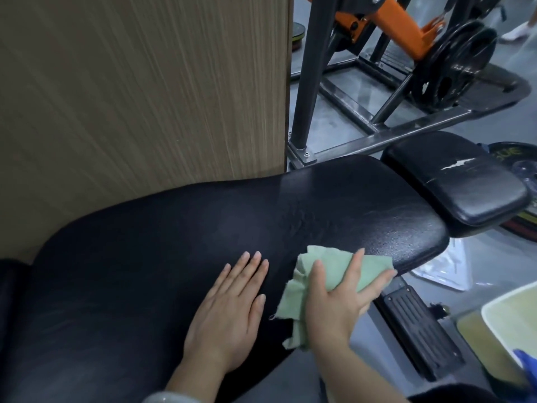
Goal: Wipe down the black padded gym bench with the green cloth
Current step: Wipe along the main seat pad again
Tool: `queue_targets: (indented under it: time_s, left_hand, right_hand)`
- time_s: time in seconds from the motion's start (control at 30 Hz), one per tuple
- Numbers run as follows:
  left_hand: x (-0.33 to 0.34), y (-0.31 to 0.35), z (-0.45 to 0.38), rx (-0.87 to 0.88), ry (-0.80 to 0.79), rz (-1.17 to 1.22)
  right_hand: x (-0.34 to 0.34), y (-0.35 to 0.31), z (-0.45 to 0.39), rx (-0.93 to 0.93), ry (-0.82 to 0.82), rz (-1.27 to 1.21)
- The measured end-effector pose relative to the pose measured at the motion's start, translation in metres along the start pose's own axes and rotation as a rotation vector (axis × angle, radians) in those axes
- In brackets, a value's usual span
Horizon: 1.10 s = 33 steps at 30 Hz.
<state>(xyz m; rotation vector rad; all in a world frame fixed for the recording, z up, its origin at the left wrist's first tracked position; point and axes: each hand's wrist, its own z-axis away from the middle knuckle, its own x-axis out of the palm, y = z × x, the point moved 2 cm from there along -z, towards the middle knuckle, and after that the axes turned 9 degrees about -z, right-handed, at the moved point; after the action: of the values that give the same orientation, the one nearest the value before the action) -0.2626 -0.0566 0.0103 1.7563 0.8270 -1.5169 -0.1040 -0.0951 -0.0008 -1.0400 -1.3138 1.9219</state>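
Note:
The black padded gym bench [180, 251] stretches from lower left to right of centre, and a smaller black seat pad [459, 184] with a torn white streak lies beyond its far end. My left hand [229, 309] lies flat on the bench pad with straight fingers. Just to its right, my right hand [340, 298] presses the crumpled green cloth [328, 271] onto the pad near its front right edge, fingers spread over the cloth. Part of the cloth hangs below that hand.
A wood-grain panel [139, 91] rises behind the bench on the left. A dark steel frame [363, 132], an orange machine arm [401, 27] and black weight plates [456, 65] stand at the back right. A ribbed black footplate [418, 324] and a pale tub [511, 324] sit at lower right.

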Motion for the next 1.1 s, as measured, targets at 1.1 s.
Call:
queue_targets:
  time_s: [1.1]
  left_hand:
    - [0.002,0.000,-0.002,-0.018,0.042,0.041]
  right_hand:
    - [0.010,-0.005,0.029,0.104,0.006,-0.056]
